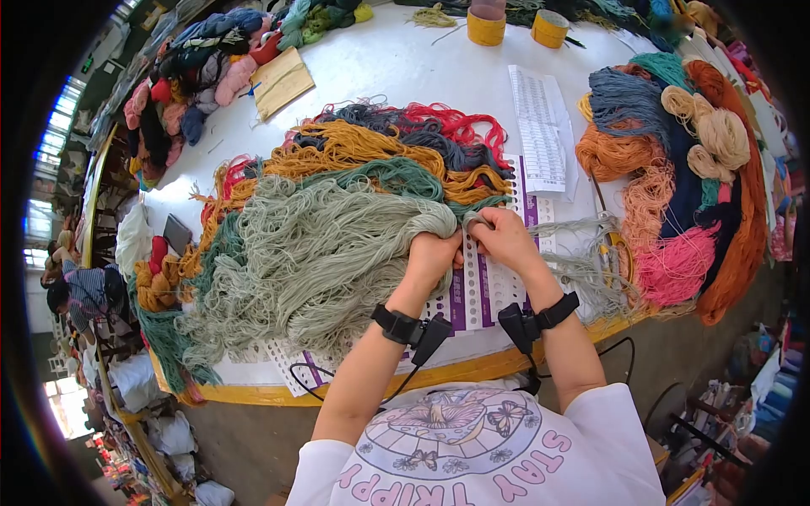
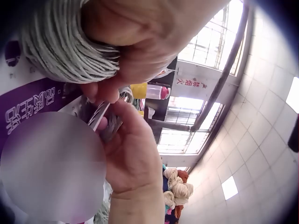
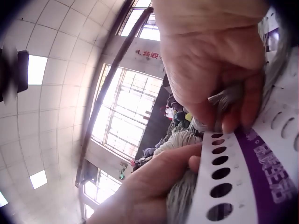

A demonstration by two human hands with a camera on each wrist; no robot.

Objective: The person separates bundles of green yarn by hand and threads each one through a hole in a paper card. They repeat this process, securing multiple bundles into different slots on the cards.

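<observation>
The yarn [image 1: 312,253] under both hands is pale sage grey-green, lying over skeins of dark green [image 1: 396,175], mustard [image 1: 354,145], slate grey [image 1: 422,131] and red [image 1: 460,125]. The card [image 1: 485,291] is white with purple stripes and rows of punched holes — its purple band carries white lettering. At the right lie orange [image 1: 612,156], pink [image 1: 675,268], cream [image 1: 717,135] and blue-grey [image 1: 629,99] skeins; the table [image 1: 405,63] is white with a yellow edge, and the shirt [image 1: 472,455] is white with pink letters and a butterfly print.

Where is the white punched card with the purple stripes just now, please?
In the head view, the punched card lies at the table's near edge, under both hands, beside the grey-green yarn bundle.
</observation>
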